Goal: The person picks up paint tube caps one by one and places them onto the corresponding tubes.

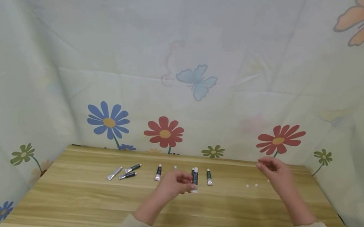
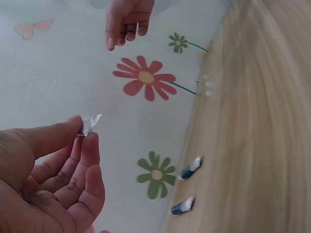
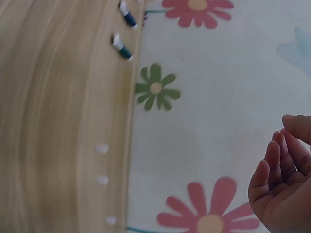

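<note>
My left hand (image 1: 174,183) pinches a small paint tube (image 1: 195,175) by its silver crimped end, holding it upright with the white cap at the top. In the left wrist view only the tube's silver crimped end (image 2: 91,124) shows between thumb and fingers. Raised over the table's right side, my right hand (image 1: 273,173) has loosely bent fingers, the thumb near the index fingertip and nothing visible between them. Small white caps (image 3: 102,180) lie on the table below and left of it. A green-labelled tube (image 1: 209,177) lies right of the held one.
A dark-labelled tube (image 1: 158,173) lies left of the left hand. Farther left is a group with a silver tube (image 1: 114,173) and two dark ones. The wooden table (image 1: 84,201) ends at a hanging flower-printed cloth (image 1: 142,96).
</note>
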